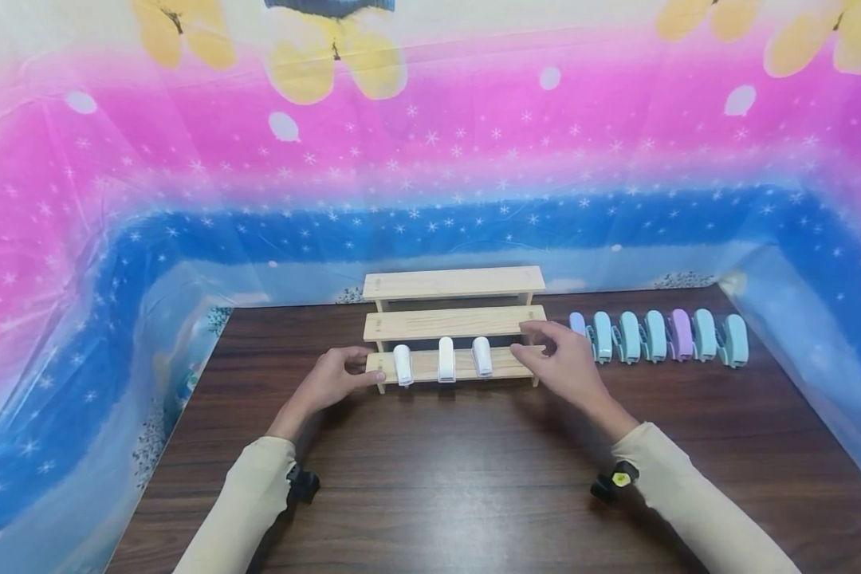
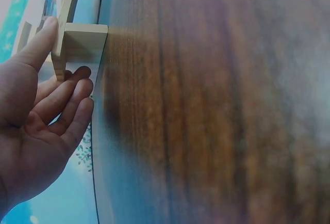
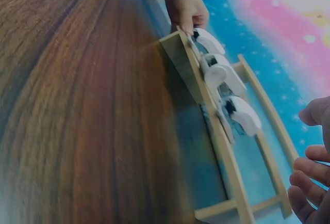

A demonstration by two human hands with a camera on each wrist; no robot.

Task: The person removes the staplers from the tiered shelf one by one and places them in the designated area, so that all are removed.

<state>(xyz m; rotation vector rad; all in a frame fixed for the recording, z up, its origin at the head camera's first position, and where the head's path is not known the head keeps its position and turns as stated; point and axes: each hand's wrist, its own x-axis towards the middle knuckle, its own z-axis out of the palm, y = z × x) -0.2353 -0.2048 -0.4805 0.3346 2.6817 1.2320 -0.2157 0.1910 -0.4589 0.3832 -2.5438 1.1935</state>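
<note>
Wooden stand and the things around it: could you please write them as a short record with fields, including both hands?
Stand: three-tier wooden stand on a brown table
Lowest tier: three white clips, side by side
Right of stand: seven visible clips in a row: one bluish clip, five teal clips, one purple clip
Left hand: grips the lowest tier's left end
Right hand: by the right end, thumb and fingers apart; contact unclear
Background: patterned cloth
</note>
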